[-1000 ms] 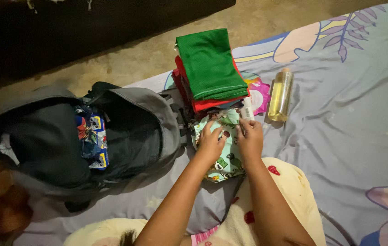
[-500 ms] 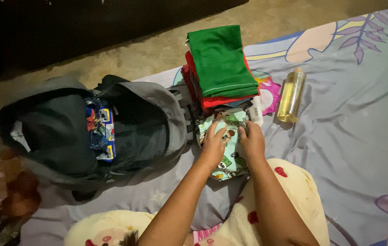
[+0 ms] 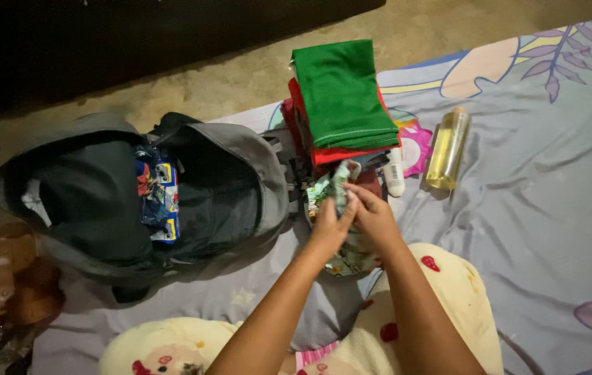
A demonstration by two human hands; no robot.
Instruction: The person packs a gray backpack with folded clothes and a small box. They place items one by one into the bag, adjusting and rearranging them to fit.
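Note:
My left hand (image 3: 328,223) and my right hand (image 3: 373,215) are pressed together, both gripping a light green patterned cloth (image 3: 337,182) and bunching it up off the sheet. The cloth's lower part still lies under my hands. Just beyond it stands a pile of folded clothes (image 3: 341,97) with a green piece on top and red ones beneath. To the left lies an open grey backpack (image 3: 233,173) with a colourful printed item (image 3: 157,198) inside.
A clear yellowish bottle (image 3: 447,147) lies right of the pile, beside a small white tube (image 3: 394,177) and a pink packet (image 3: 415,142). Everything rests on a pale patterned bedsheet (image 3: 532,208). Bare floor (image 3: 240,76) lies beyond; a brown bag (image 3: 1,278) sits at far left.
My hands were flat on the spread cloth; now they have come together and gathered its upper edge into a bunch, lifting it slightly.

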